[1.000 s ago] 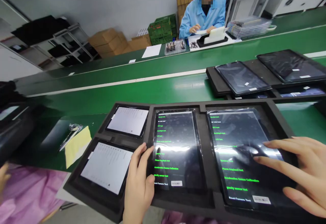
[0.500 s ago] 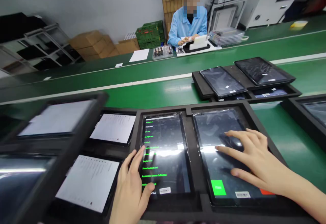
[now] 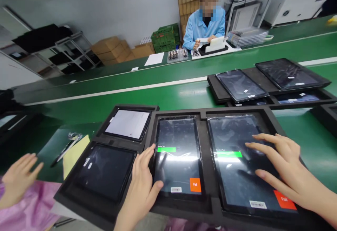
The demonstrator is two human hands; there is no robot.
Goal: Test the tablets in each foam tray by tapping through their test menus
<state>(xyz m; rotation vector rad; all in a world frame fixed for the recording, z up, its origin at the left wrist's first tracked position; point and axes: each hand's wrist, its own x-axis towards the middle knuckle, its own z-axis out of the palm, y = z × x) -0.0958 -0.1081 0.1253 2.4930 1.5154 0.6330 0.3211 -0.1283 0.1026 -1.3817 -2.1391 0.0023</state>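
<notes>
Two tablets lie face up in a black foam tray (image 3: 204, 133). The left tablet (image 3: 179, 171) shows a green bar and an orange Fail box; the right tablet (image 3: 234, 178) shows the same kind of screen. My left hand (image 3: 142, 185) rests at the left tablet's left edge, fingers spread, holding nothing. Over the right part of the right tablet, my right hand (image 3: 284, 168) hovers with its fingers apart and nothing in them. Whether its fingertips touch the glass I cannot tell.
Another foam tray at left holds a white-screened tablet (image 3: 127, 124) and a dark tablet (image 3: 106, 171). A neighbour's hand (image 3: 21, 175) is at far left, near yellow paper (image 3: 75, 154). Stacked trays with tablets (image 3: 240, 83) stand behind. A person in blue (image 3: 205, 27) sits across the belt.
Both tablets' screens have changed: the left one's green list gave way to a bar and Fail box, and the right one's green box is gone. The upper tray at left has gone; a neighbour's hand appears.
</notes>
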